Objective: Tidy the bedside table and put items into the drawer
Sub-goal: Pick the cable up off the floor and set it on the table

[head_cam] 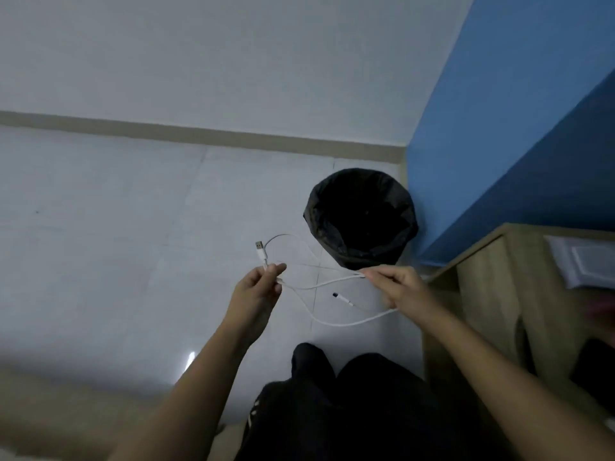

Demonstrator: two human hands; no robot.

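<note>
Both hands are clamped on the white charging cable (349,324), held in the air over the floor. The left hand (258,287) pinches just behind the USB plug, and the right hand (396,287) pinches a few strands. Slack loops hang between, so I'd guess it's getting coiled to fit the drawer. The bedside table (482,277) is just to the right.

Pale tiled floor (100,211) bears a black-lined bin (361,217); wooden bedside table (482,277) carries perhaps papers (582,261).
</note>
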